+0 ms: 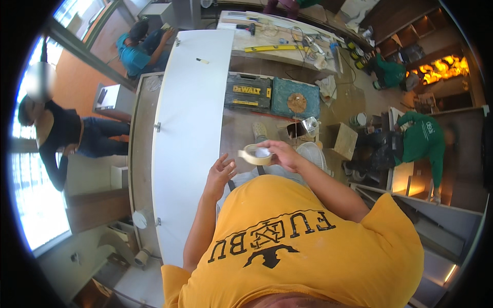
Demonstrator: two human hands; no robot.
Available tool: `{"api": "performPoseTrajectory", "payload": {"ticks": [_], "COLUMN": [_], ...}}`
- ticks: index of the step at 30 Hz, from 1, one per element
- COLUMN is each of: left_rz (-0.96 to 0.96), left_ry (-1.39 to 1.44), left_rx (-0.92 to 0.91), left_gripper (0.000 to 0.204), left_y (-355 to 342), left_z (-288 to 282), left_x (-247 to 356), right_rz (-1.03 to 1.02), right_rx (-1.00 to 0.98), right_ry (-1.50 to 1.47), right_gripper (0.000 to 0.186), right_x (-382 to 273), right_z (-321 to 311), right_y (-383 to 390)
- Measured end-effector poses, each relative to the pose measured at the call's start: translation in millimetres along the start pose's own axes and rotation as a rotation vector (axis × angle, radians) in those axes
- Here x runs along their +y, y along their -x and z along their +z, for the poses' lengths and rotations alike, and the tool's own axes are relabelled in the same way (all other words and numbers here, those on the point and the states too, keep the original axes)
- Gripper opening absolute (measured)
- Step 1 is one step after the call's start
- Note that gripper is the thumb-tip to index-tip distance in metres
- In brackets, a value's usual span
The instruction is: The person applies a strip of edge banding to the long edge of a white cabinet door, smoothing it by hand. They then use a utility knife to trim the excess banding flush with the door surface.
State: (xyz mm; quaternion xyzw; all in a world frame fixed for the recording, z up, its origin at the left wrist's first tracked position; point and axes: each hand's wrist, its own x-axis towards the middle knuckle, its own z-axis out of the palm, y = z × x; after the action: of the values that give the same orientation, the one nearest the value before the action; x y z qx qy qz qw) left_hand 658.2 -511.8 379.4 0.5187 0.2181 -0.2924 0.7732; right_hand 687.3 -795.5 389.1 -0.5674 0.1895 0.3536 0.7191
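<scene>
My right hand point(285, 155) grips a roll of cream masking tape point(258, 160) in front of my yellow shirt, thumb and fingers at its right side. A short loose end of tape sticks out from the roll's left side. My left hand point(221, 173) is raised just left of the roll, fingers apart and nothing in it. Beside that hand lies a long white panel point(190, 110), with metal hinges point(157, 127) along its left edge. A small marker-like stick point(203, 60) rests near the panel's far end.
Ahead are a black tool case point(248, 93) and a teal case point(281, 97) with a round brown disc on top. A yellow spirit level point(272, 49) and a drill point(249, 27) lie on the far workbench. Co-workers in green point(423, 138) are at right; other people are at left.
</scene>
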Motion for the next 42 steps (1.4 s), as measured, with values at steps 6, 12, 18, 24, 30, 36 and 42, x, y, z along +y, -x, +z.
{"api": "performPoseTrajectory", "payload": {"ticks": [6,12,18,24,30,36,42], "left_rz": [-0.029,-0.066,-0.064,0.002,-0.024,0.106,0.217], "left_ry": [0.019,-0.008,-0.002,0.013,-0.026,0.021,-0.047], "left_rx": [0.054,0.257,0.277,0.103,0.225,0.382,0.400], "left_gripper": [0.062,0.033,0.056,0.069,0.047,0.028,0.025], "left_y": [-38,-96,-160,-207,-253,-325,-436], "left_z": [24,57,110,156,160,122,56], "left_x": [24,46,98,157,195,230,307], "right_rz": [0.054,0.095,0.188,0.105,0.128,0.132,-0.439], "right_rx": [-0.198,-0.253,-0.266,-0.291,-0.284,-0.323,-0.011], "right_ry": [-0.035,-0.059,-0.150,-0.401,-0.345,-0.285,0.760], "right_gripper": [0.037,0.036,0.036,0.038,0.039,0.043,0.041], "right_x": [-34,-57,-115,-182,-218,-265,-337], "right_z": [-3,-55,-112,-148,-145,-131,-73], "right_y": [-32,-87,-135,-173,-214,-265,-373]}}
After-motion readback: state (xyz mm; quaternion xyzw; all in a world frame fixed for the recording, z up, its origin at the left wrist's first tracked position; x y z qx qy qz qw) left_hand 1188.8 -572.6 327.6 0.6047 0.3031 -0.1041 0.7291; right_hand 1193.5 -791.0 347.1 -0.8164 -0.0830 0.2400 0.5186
